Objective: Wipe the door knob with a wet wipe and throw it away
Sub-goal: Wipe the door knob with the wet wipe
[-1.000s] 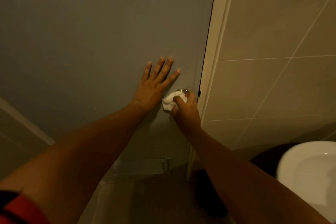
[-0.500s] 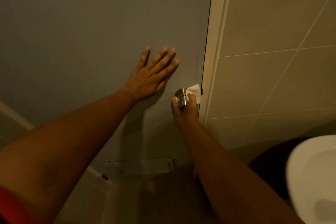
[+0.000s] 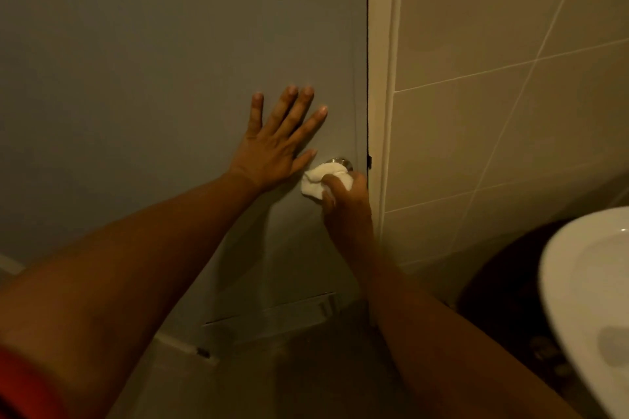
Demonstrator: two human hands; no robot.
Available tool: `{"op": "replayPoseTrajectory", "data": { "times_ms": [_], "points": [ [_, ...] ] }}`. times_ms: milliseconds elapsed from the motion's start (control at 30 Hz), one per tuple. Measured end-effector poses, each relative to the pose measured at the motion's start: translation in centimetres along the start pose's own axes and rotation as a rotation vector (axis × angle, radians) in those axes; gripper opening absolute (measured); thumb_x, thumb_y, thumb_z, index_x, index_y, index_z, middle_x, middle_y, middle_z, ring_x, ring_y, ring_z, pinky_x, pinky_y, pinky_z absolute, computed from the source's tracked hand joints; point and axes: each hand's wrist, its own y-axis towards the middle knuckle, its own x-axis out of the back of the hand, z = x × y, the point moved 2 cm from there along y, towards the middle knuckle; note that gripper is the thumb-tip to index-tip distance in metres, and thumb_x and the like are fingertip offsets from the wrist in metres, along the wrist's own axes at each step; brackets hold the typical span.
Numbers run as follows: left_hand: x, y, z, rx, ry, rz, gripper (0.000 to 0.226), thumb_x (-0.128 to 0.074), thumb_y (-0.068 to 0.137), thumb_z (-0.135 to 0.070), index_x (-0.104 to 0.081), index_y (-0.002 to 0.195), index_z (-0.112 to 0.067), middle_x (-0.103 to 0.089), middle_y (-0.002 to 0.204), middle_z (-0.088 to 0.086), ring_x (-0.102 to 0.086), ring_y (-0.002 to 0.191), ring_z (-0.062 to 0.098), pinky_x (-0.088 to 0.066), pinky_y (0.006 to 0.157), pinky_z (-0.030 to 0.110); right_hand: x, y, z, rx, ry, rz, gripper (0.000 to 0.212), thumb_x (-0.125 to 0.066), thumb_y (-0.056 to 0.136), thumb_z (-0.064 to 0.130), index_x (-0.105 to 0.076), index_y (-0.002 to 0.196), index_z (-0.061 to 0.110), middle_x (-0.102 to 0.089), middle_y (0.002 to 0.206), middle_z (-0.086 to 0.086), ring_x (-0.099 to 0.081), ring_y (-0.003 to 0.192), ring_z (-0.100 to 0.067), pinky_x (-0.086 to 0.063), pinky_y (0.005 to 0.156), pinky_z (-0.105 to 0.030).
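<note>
Right hand nearest, fingers clamped on bunched wet wipe, pressing it onto door knob just past fingertips. Left hand just left of knob, fingers spread flat on door, holding nothing. Step: wiping knob, judged mid-task. Next: finish rubbing, then bin wipe; no bin visible.

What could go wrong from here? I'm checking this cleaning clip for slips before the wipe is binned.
1. The wet wipe is bunched over the door knob, so parts of the metal may stay unwiped.
2. A loose corner hangs from the right hand; it might slip out and drop.
3. The left hand presses flat on the door and could leave fresh marks beside the knob.
</note>
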Motion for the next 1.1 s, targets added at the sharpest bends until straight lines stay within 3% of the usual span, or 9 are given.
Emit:
{"op": "replayPoseTrajectory", "data": {
  "times_ms": [233, 333, 400, 567, 667, 733, 833, 933, 1100],
  "points": [
    [-0.8, 0.0, 0.3, -0.014, -0.013, -0.028, 0.073, -0.025, 0.095, -0.063, -0.006, 0.156, -0.027, -0.009, 0.164, 0.010, 0.040, 0.139, 0.020, 0.029, 0.108, 0.052, -1.0, 0.9, 2.5, -1.120, 1.284, -0.265, 0.038, -0.073, 0.078, 0.031, -0.064, 0.114, 0.022, -0.065, 0.113, -0.008, -0.065, 0.097, -0.024, -0.059, 0.075, -0.036],
    [-1.1, 0.1, 0.3, -0.030, -0.018, -0.028, 0.074, -0.026, 0.095, -0.062, -0.005, 0.156, -0.026, -0.007, 0.163, 0.011, 0.040, 0.139, 0.022, 0.027, 0.108, 0.054, -1.2, 1.3, 3.1, -1.344, 2.014, -0.367, 0.039, -0.063, 0.089, 0.031, -0.055, 0.122, 0.011, -0.059, 0.117, -0.019, -0.062, 0.097, -0.027, -0.057, 0.070, -0.028],
    [-1.2, 0.1, 0.4, -0.041, -0.024, -0.039, 0.075, -0.027, 0.095, -0.062, -0.004, 0.156, -0.025, -0.005, 0.163, 0.011, 0.041, 0.139, 0.023, 0.025, 0.108, 0.055, -1.0, 1.0, 3.4, -1.371, 2.172, -0.398, 0.036, -0.059, 0.091, 0.032, -0.054, 0.116, 0.007, -0.057, 0.116, -0.022, -0.060, 0.093, -0.025, -0.054, 0.065, -0.024],
    [-1.6, 0.1, 0.5, -0.057, -0.018, -0.088, 0.075, -0.027, 0.095, -0.062, -0.008, 0.156, -0.024, -0.007, 0.162, 0.012, 0.039, 0.140, 0.026, 0.024, 0.109, 0.056, -1.6, 1.0, 2.4, -1.252, 1.860, -0.232, 0.042, -0.058, 0.089, 0.039, -0.054, 0.120, 0.011, -0.061, 0.106, -0.019, -0.060, 0.075, -0.020, -0.052, 0.054, -0.025],
    [-1.6, 0.0, 0.4, -0.074, -0.016, -0.104, 0.074, -0.028, 0.095, -0.061, -0.009, 0.156, -0.023, -0.009, 0.162, 0.014, 0.025, 0.147, 0.032, 0.028, 0.107, 0.055, -0.3, 1.6, 2.0, -0.989, 1.066, 0.006, 0.026, -0.054, 0.092, 0.031, -0.061, 0.109, 0.013, -0.062, 0.087, -0.009, -0.057, 0.066, -0.017, -0.048, 0.055, -0.029],
    [-1.4, 0.0, 0.4, -0.081, -0.023, -0.109, 0.074, -0.029, 0.095, -0.060, -0.012, 0.156, -0.022, -0.013, 0.162, 0.015, 0.005, 0.149, 0.034, 0.029, 0.107, 0.055, 0.6, 1.8, 1.8, -0.653, 0.544, 0.090, 0.024, -0.056, 0.092, 0.025, -0.063, 0.112, 0.015, -0.062, 0.101, -0.006, -0.059, 0.085, -0.018, -0.048, 0.071, -0.027],
    [-1.2, 0.0, 0.5, -0.080, -0.051, -0.098, 0.076, -0.028, 0.095, -0.061, -0.006, 0.156, -0.022, -0.008, 0.163, 0.014, 0.013, 0.149, 0.036, 0.029, 0.107, 0.054, 0.9, 1.5, 1.6, -0.289, -0.032, 0.231, 0.029, -0.052, 0.091, 0.021, -0.062, 0.117, 0.019, -0.050, 0.123, -0.015, -0.052, 0.108, -0.031, -0.044, 0.086, -0.033],
    [-1.0, -0.1, 0.3, -0.085, -0.083, -0.078, 0.074, -0.029, 0.096, -0.060, -0.005, 0.156, -0.023, -0.006, 0.164, 0.013, 0.015, 0.149, 0.033, 0.024, 0.110, 0.054, 1.4, 0.8, 1.8, -0.283, 0.019, 0.256, 0.038, -0.055, 0.092, 0.017, -0.055, 0.130, 0.021, -0.043, 0.135, -0.017, -0.049, 0.119, -0.036, -0.043, 0.094, -0.035],
    [0.2, -1.0, -0.1, -0.027, -0.207, -0.103, 0.064, -0.039, 0.098, -0.043, -0.018, 0.155, -0.022, -0.013, 0.163, 0.012, -0.007, 0.150, 0.030, 0.009, 0.115, 0.053, 3.9, 0.1, 2.0, -0.454, 0.461, 0.220, 0.069, -0.075, 0.079, 0.017, -0.045, 0.140, 0.026, -0.043, 0.145, -0.002, -0.045, 0.124, -0.016, -0.041, 0.098, -0.028]
  ]
}}
